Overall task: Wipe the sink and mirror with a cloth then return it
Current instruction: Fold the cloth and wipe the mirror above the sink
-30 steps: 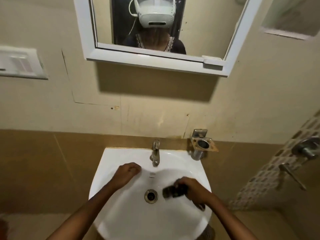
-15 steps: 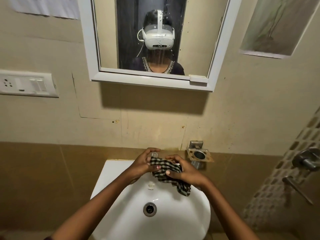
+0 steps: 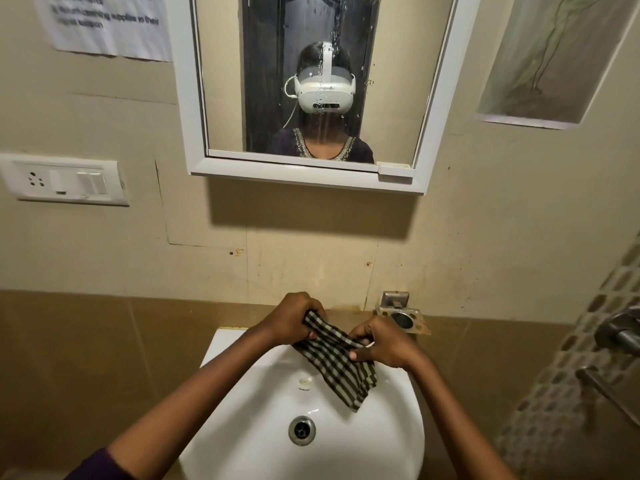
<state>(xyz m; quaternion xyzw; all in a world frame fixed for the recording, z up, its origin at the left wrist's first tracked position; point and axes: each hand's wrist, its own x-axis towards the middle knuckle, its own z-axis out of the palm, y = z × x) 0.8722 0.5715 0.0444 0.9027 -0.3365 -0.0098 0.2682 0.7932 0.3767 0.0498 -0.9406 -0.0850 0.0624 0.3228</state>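
A black-and-white checked cloth [image 3: 337, 363] is stretched between both hands above the back of the white sink [image 3: 242, 441]. My left hand [image 3: 292, 318] grips its upper left end, and my right hand [image 3: 381, 344] grips its right side. The cloth's loose corner hangs down over the basin. My hands hide the tap. Water drops and streaks mark the white-framed mirror [image 3: 391, 81] on the wall above.
The drain [image 3: 302, 430] sits in the basin's middle. A metal holder [image 3: 400, 315] is fixed to the wall right of the sink. A switch plate [image 3: 65, 183] is at left, shower fittings [image 3: 620, 336] at right, a paper notice [image 3: 104, 24] at upper left.
My right hand lifted the cloth from the basin near the drain to the back of the sink, my left hand took hold of it, and both pulled it apart. The view tilted up.
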